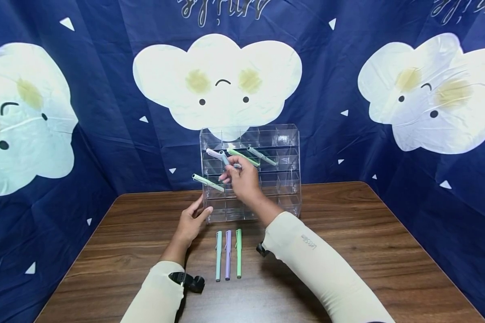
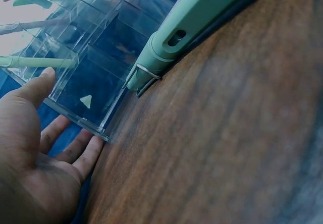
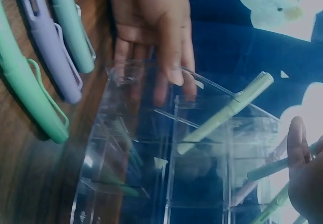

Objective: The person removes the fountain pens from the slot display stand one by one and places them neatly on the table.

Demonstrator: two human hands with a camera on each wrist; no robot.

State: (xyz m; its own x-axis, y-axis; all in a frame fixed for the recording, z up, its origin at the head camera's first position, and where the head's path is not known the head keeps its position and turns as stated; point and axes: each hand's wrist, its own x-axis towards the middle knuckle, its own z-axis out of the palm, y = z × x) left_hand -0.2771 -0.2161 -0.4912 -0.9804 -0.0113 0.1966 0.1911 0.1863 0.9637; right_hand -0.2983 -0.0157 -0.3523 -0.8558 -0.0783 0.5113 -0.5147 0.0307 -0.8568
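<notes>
Against the lower left side of the clear rack (image 1: 288, 204), the left hand (image 1: 191, 223) rests with fingers extended, while the right hand (image 1: 244, 177) pinches a grey-blue pen (image 1: 224, 158) near four slanted pens (image 1: 262, 155) in the tiers, and three more pens (image 1: 228, 255) lie side by side on the wooden table (image 1: 347, 233).

At left, a bright green pen (image 3: 29, 93), a lilac pen (image 3: 50, 47) and a teal pen (image 3: 70, 27) lie side by side on a wooden table (image 3: 35, 183). The left hand (image 3: 151, 22) touches a clear compartmented rack (image 3: 169, 183) holding a slanting pale green pen (image 3: 222, 115); at the right edge, the right hand (image 3: 305, 178) grips a grey-green pen (image 3: 270, 168).
</notes>
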